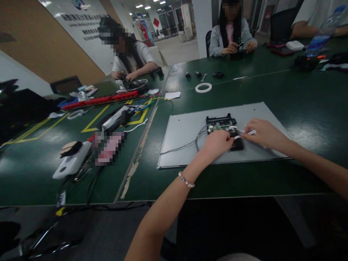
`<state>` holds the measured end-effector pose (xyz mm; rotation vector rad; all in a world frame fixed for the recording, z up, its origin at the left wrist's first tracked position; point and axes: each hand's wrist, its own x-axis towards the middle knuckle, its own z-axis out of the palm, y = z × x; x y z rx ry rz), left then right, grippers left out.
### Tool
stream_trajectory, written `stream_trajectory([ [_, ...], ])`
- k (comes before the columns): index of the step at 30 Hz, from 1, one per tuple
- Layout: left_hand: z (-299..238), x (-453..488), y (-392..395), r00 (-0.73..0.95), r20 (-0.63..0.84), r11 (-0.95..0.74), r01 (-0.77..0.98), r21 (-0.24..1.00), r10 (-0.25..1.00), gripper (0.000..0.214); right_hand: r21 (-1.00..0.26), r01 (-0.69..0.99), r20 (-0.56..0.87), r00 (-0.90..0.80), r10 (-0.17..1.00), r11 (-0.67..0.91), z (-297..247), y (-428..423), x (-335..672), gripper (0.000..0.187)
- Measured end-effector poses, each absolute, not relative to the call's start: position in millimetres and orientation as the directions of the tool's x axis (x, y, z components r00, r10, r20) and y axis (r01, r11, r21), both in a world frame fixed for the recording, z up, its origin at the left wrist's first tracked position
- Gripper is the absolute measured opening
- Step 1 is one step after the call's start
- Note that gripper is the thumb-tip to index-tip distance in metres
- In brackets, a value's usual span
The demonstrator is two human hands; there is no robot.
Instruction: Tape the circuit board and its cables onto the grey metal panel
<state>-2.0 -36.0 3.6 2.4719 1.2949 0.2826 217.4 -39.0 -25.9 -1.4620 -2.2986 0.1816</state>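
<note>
A black device with a green circuit board [213,128] lies on a pale grey-white panel [181,136] on the table. My left hand [219,142] rests at its front edge, fingers bent together beside a small black block [237,144]; what they grip, if anything, is hidden. At the device's right side, my right hand [263,133] pinches a thin white strip [251,132] that runs toward the circuit board. Grey cables [196,139] come out of the device's left side and trail across the panel.
Beyond the panel lie a roll of white tape [203,87], a wrench [203,77] and small black parts. To the left are a white device [72,159], a pink phone-like item [110,148] and a red strip [100,99]. Other people sit across the table; a bottle [322,36] stands far right.
</note>
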Motion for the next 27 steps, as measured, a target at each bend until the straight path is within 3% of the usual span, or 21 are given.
stream_trajectory([
  [9,8,2,-45,0.566,0.030,-0.564,0.815,0.131,0.824,0.034,-0.225,0.878,0.207,-0.381,0.901,0.423,-25,-45,216,0.032],
  [14,15,1,-50,0.564,0.044,-0.566,0.824,0.024,0.824,0.033,-0.031,0.921,0.193,-0.375,0.907,0.388,-21,-48,218,0.032],
  [20,24,2,-53,0.586,0.019,-0.585,0.810,-0.035,0.810,0.026,0.179,0.931,0.195,-0.351,0.916,0.319,-15,-50,222,0.028],
  [27,25,-6,-47,0.588,0.006,-0.587,0.808,-0.045,0.809,0.024,0.174,0.928,0.246,-0.365,0.898,0.329,-20,-46,229,0.019],
])
